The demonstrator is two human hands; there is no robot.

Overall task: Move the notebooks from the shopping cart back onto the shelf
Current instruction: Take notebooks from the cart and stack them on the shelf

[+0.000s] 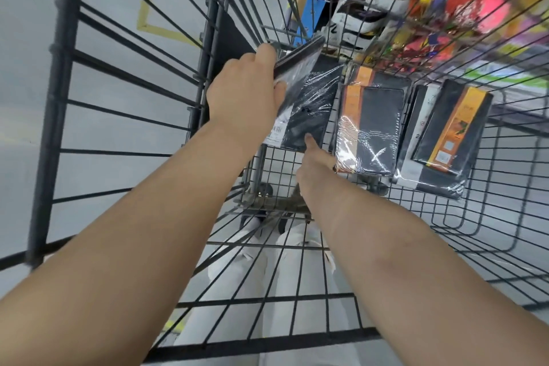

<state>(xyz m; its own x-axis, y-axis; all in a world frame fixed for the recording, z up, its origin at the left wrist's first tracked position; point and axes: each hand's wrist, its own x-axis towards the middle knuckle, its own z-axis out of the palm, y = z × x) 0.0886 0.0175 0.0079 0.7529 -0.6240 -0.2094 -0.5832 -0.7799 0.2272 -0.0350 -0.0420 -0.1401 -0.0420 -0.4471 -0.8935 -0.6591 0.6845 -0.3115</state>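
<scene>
Both arms reach down into a black wire shopping cart point(59, 116). My left hand point(243, 95) grips the left edge of a black plastic-wrapped notebook point(309, 107), tilting it up off the cart floor. My right hand point(315, 160) touches that notebook's near edge with its thumb, while its fingers curl around the near left corner of a black and orange wrapped notebook point(371, 128) lying flat beside it. A further stack of black and orange notebooks point(445, 137) lies to the right on the cart floor.
Beyond the cart's far wall stand shelves with colourful packaged goods point(475, 3), blurred. Grey floor with yellow tape point(148, 9) lies to the left. My legs in light trousers point(267, 276) show through the cart's grid.
</scene>
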